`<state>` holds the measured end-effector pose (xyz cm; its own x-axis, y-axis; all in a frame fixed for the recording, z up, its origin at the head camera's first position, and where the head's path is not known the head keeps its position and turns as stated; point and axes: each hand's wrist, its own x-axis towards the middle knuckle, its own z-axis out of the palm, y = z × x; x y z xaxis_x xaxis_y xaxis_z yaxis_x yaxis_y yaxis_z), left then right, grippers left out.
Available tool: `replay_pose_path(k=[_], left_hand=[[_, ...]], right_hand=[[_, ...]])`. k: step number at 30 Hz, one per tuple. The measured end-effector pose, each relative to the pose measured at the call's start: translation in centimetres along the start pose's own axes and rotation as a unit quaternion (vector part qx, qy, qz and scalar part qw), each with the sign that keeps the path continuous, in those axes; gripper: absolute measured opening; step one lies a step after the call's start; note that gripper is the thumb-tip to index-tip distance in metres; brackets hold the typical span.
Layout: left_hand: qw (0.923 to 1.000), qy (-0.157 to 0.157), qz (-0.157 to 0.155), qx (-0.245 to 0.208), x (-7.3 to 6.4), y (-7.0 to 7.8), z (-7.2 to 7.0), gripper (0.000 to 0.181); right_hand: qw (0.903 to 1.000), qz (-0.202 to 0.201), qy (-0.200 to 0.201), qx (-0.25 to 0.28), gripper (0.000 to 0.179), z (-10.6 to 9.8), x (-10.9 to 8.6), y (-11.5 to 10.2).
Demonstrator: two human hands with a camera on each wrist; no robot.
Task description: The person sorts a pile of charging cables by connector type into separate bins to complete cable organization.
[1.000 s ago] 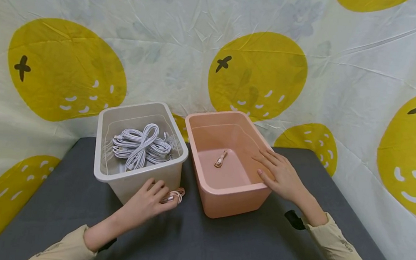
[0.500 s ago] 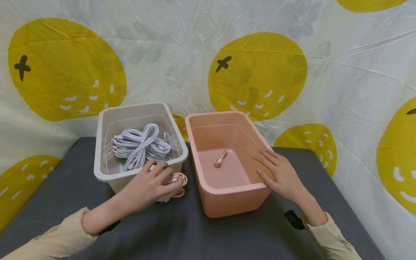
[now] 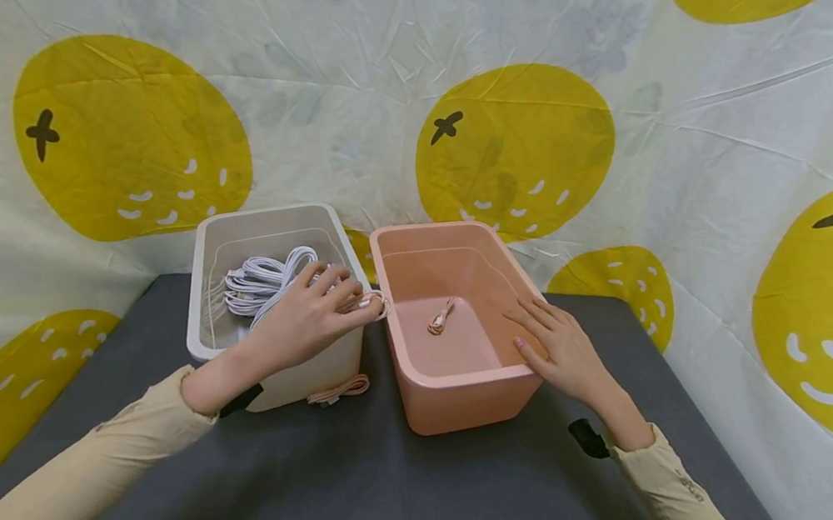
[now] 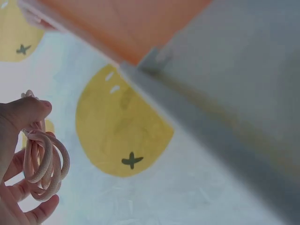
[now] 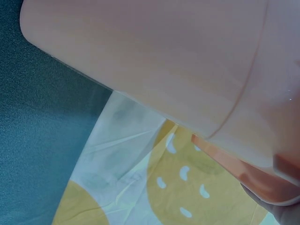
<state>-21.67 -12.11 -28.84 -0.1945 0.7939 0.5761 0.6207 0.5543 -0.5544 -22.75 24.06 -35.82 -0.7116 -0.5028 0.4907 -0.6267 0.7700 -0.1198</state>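
My left hand (image 3: 309, 317) pinches a coiled pink cable (image 4: 44, 164) between thumb and fingers, over the front right part of the off-white bin (image 3: 315, 376). Inside that bin lies a heap of coiled white cables (image 3: 258, 282), partly hidden by the hand. Another bundled pink cable (image 3: 340, 389) lies on the table against the bin's foot. My right hand (image 3: 566, 354) rests on the right rim of the pink bin (image 3: 469, 378), its fingers extended over the edge. One small pink cable bundle (image 3: 441, 316) sits on that bin's floor.
The two bins stand side by side on a dark grey table (image 3: 395, 484), with a narrow gap between them. Behind and around the table hangs a pale curtain (image 3: 353, 137) printed with large yellow fruit.
My left hand has risen from the table beside the off-white bin to above its rim, carrying one pink cable; the other is now uncovered on the table. My right hand has stayed put.
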Motion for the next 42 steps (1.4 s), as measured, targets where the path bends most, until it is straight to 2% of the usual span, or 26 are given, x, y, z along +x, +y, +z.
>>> replay_pose_path(k=[3,13,24,31,37,42], left_hand=[[1.0,-0.004,-0.001,-0.001,1.0,-0.6,0.4,0.031],[0.9982,-0.008,-0.002,-0.059,4.6,-1.6,2.6,0.028],[0.999,-0.022,0.0,-0.039,7.6,-2.9,5.3,0.02],[0.9983,-0.055,0.008,-0.017,8.9,-3.4,7.2,0.022],[0.9972,-0.074,-0.001,-0.008,9.9,-3.4,8.4,0.023],[0.9945,-0.103,-0.014,0.013,10.4,-3.6,9.3,0.033]], right_hand=[[1.0,-0.001,0.0,-0.001,0.04,0.0,0.0,0.0],[1.0,-0.004,0.004,0.003,0.04,-0.1,0.0,-0.1],[1.0,0.001,0.001,0.001,0.041,0.0,0.0,0.0],[1.0,0.004,0.0,0.001,0.041,0.0,0.0,0.0],[1.0,0.004,0.0,-0.002,0.041,0.0,0.0,-0.1],[1.0,0.001,0.0,0.0,0.04,0.0,0.0,-0.1]])
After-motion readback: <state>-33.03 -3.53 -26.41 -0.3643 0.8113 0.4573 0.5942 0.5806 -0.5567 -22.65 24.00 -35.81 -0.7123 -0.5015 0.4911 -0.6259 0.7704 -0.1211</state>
